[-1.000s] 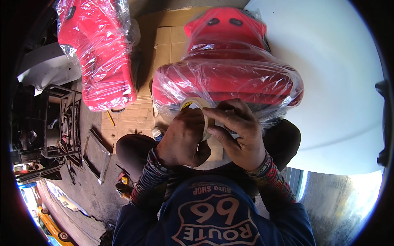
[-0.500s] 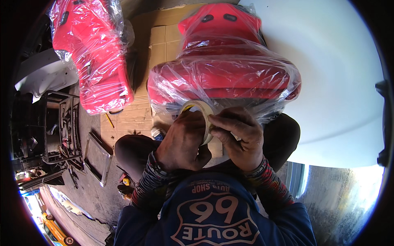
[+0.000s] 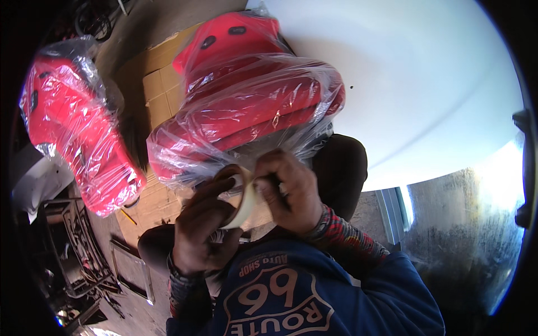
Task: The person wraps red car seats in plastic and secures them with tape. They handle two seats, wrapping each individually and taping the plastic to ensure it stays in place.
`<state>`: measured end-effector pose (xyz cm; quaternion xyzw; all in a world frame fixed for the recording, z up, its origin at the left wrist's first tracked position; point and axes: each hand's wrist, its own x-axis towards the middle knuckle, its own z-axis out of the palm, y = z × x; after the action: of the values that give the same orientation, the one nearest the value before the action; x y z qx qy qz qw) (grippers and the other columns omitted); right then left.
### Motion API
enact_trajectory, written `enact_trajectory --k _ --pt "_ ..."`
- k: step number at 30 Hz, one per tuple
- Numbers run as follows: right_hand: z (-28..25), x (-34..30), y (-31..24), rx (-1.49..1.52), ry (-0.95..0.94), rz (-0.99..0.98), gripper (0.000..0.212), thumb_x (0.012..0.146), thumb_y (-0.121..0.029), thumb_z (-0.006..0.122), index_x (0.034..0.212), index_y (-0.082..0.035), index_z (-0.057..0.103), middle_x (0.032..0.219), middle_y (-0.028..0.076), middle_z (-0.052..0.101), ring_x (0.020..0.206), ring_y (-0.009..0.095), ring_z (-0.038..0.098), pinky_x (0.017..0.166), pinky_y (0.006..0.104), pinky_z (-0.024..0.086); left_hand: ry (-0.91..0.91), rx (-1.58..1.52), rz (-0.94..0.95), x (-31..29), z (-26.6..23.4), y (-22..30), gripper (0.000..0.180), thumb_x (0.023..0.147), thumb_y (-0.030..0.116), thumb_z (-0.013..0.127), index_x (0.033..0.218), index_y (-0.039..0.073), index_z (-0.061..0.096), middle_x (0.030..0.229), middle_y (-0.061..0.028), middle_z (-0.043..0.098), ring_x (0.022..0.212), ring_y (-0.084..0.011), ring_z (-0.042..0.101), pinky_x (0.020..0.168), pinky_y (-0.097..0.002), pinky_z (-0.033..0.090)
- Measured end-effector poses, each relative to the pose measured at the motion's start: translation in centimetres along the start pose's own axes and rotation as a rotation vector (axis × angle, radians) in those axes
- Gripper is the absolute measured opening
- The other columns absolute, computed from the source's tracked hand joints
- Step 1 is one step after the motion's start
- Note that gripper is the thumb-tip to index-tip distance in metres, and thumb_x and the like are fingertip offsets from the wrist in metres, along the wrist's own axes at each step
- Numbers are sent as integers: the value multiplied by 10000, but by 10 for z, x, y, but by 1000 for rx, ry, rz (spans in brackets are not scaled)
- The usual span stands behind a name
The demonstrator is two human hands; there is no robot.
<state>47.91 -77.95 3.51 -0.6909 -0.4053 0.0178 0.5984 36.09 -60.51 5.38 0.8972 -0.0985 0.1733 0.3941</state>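
A roll of cream masking tape [image 3: 246, 203] is held between both hands just in front of my chest. My left hand [image 3: 204, 224] grips the roll from below and behind. My right hand [image 3: 288, 190] pinches at the roll's edge from the right. Directly beyond the hands sits a red bucket seat [image 3: 252, 106] wrapped in clear plastic film, its front edge close to my fingers.
A second red seat [image 3: 78, 140] in plastic wrap lies to the left on flattened cardboard [image 3: 159, 95]. A large white panel [image 3: 426, 84] curves across the upper right. Dark metal frames and parts [image 3: 73, 246] clutter the floor at lower left.
The view has tilted, so the seats and hands now sit rotated. Both hands stay on the tape roll, turned slightly, with the right fingers working along its edge.
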Motion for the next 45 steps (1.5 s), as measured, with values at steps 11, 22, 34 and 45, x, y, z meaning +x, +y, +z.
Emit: enact_trajectory --k 11,22,34,45 --pt "-167 -14 12 -109 846 629 177 1020 -287 554 1009 -110 568 764 -58 482 584 16 390 470 181 282 86 -94 97 34 -15 29 287 801 258 769 693 39 619 676 -89 662 586 -270 630 651 -365 472" --pt "-91 -21 11 627 71 501 569 970 -339 668 1388 26 539 1161 112 685 961 145 656 793 272 532 -37 -497 161 55 14 16 444 833 395 786 758 49 516 850 -100 649 804 -286 637 833 -414 457" --pt "-95 -6 0 540 544 474 174 949 -99 678 1052 39 709 870 102 705 661 129 612 610 254 493 -374 -129 46 61 28 29 363 858 354 763 999 46 632 1036 -157 672 1256 -367 530 1107 -584 314" --pt "-206 -21 63 -165 873 356 257 917 -231 744 934 25 742 661 41 627 531 111 520 508 266 438 -335 -137 87 69 -3 30 382 783 363 820 849 23 660 705 -85 596 691 -281 613 871 -433 434"
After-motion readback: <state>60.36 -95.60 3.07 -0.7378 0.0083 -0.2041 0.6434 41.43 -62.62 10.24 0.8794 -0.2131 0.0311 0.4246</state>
